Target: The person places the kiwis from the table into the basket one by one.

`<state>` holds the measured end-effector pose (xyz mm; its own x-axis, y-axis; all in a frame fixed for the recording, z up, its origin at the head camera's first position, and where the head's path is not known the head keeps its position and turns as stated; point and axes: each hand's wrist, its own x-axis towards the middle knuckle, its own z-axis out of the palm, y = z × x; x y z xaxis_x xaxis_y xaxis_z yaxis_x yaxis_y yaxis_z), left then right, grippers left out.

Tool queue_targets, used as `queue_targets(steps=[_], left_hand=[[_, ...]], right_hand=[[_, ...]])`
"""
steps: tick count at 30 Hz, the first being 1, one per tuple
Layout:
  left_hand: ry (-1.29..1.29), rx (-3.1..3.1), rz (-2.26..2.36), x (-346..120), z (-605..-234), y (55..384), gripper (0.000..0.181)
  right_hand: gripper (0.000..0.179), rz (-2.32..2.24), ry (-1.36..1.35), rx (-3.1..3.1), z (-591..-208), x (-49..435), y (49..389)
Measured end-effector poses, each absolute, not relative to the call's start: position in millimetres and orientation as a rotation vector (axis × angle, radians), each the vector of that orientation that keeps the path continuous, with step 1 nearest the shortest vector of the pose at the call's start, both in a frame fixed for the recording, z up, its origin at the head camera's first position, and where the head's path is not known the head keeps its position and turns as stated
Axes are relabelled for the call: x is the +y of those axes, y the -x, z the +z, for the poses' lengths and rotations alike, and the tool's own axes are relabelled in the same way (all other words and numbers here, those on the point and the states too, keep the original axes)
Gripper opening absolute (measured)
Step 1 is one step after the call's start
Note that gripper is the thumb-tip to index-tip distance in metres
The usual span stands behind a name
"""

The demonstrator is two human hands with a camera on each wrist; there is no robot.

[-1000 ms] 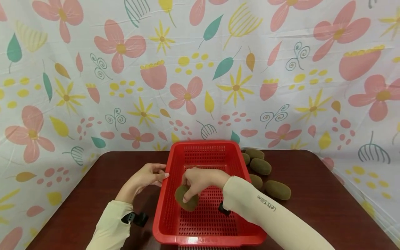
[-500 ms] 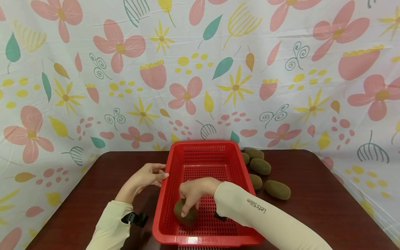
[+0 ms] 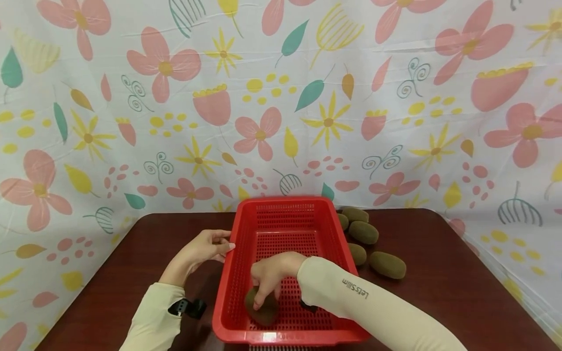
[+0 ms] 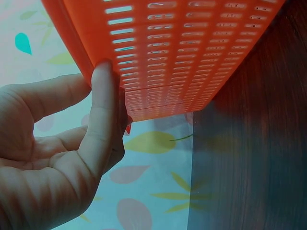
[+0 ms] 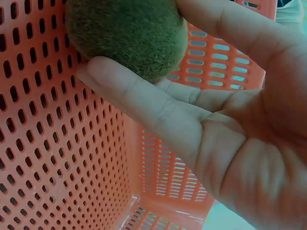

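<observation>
A fuzzy brown kiwi [image 3: 263, 308] is low in the near left part of the red plastic basket [image 3: 290, 336]. My right hand [image 3: 272, 275] holds it from above, thumb on one side and fingers on the other. Seen from the right wrist, the kiwi [image 5: 129, 36] is against or very close to the slotted basket floor, with the fingers of my right hand [image 5: 192, 120] along it. At the basket's left side, my left hand [image 3: 208, 248] pinches the rim. The left wrist view has the thumb and fingers of that hand [image 4: 67, 139] at the basket edge [image 4: 72, 43].
Several more kiwis lie on the dark wooden table [image 3: 430, 253] to the right of the basket, among them one at the near end [image 3: 388, 265] and one farther back [image 3: 363, 232]. A floral cloth [image 3: 281, 97] hangs behind the table.
My right hand has lowered the kiwi toward the near end of the basket floor, the arm shifting slightly left. The left hand stays at the rim.
</observation>
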<state>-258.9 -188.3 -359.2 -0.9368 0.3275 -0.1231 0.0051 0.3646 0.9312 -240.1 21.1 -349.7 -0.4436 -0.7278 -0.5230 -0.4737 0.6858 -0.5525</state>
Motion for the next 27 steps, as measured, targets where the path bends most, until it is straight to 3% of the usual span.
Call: queue_targets(steps=[6, 13, 27], left_hand=[[-0.289, 2.342, 1.593, -189, -360, 259, 0.055], [-0.286, 2.328, 1.604, -188, -359, 257, 0.055], [-0.266, 2.329, 1.593, -189, -362, 259, 0.055]], right_hand=[[0.045, -0.435, 0.921, 2.164, -350, 22, 239], [0.017, -0.351, 0.942, 2.256, -348, 22, 236], [0.038, -0.195, 1.041, 2.390, -332, 35, 229]])
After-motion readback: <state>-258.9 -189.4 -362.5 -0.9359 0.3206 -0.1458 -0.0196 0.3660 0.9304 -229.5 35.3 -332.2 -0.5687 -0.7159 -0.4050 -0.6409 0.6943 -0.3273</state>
